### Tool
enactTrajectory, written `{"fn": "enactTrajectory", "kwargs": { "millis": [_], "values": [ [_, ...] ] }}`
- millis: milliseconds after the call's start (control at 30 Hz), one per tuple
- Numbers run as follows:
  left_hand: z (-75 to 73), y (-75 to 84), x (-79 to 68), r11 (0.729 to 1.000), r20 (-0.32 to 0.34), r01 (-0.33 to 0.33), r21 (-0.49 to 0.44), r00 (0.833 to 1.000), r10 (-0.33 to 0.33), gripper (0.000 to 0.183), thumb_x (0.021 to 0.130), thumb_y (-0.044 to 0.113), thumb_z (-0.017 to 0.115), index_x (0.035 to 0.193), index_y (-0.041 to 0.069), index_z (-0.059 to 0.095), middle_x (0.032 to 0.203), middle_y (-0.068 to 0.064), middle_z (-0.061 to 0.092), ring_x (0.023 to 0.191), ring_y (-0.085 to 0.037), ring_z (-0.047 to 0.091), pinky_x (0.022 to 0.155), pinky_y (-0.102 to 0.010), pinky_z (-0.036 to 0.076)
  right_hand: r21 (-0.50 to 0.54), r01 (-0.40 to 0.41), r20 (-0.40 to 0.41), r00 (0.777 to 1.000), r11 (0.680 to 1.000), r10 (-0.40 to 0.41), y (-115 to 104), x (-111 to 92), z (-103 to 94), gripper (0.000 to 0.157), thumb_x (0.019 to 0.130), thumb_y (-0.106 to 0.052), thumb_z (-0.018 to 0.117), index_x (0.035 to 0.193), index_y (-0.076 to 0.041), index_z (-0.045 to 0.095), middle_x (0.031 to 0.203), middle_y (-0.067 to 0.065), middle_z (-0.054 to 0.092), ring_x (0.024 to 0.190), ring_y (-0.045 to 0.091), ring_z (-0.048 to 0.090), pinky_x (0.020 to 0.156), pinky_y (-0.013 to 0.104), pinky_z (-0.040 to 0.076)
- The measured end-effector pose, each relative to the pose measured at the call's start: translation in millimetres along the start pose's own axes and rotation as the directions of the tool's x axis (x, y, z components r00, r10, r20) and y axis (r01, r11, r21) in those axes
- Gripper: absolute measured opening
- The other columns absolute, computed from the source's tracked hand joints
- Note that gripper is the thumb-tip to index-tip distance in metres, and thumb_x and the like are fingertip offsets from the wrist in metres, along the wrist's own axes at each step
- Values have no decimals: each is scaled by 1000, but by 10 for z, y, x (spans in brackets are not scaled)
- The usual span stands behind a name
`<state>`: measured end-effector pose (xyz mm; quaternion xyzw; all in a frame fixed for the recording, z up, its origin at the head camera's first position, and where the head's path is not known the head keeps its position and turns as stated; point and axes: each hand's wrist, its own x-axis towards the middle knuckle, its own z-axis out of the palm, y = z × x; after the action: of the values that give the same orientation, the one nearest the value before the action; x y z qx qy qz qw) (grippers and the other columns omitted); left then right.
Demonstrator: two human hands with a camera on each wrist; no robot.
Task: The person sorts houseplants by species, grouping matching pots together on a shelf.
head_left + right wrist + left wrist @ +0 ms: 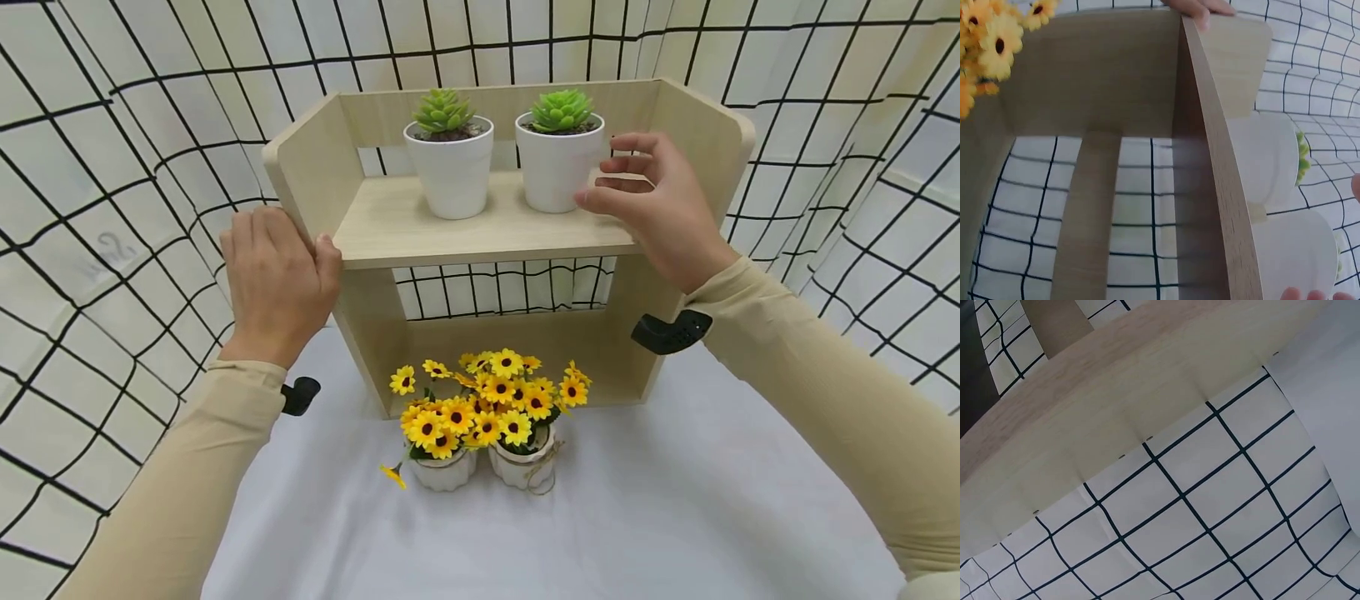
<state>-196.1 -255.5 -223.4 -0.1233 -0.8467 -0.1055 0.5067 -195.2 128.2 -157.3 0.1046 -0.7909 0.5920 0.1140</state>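
Note:
A two-tier light wooden shelf point(420, 250) stands on the white cloth. My left hand point(277, 275) grips the edge of its left side panel, thumb on the inner side. On the upper board are two white pots with green succulents: a left potted succulent point(453, 175) and a right potted succulent point(555, 171). Beside the right one is my right hand point(667, 200), fingers spread and slightly bent, thumb tip right at the pot's side. The right wrist view shows the left hand point(1194, 9) on the panel and right fingertips point(1313, 294) by the nearer pot.
Two small white pots of yellow artificial flowers point(487, 408) stand on the white cloth point(600, 517), in front of the lower tier. A black wire grid point(847, 167) surrounds the shelf at the back and sides. Both wrists wear a black device point(671, 332).

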Motion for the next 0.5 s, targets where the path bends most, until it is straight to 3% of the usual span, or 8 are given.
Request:
{"fn": "enactTrajectory", "kwargs": {
  "millis": [267,500],
  "values": [
    [15,-18,-12,1000,2,12,6,1000,-12,47,100,33,33,102,-12,46,92,-33,48,88,-48,38,80,-55,27,118,73,98,992,990,-85,103,-286,-10,56,90,-14,76,139,-19,48,130,5,55,122,24,60,97,25,53],
    [20,1,-11,1000,0,15,-7,1000,-15,48,100,34,33,102,-12,46,92,-32,47,88,-47,37,82,-55,28,310,137,153,970,941,-191,272,-500,-40,50,88,8,70,131,-12,54,122,10,57,112,25,63,93,23,56]
  ]
}}
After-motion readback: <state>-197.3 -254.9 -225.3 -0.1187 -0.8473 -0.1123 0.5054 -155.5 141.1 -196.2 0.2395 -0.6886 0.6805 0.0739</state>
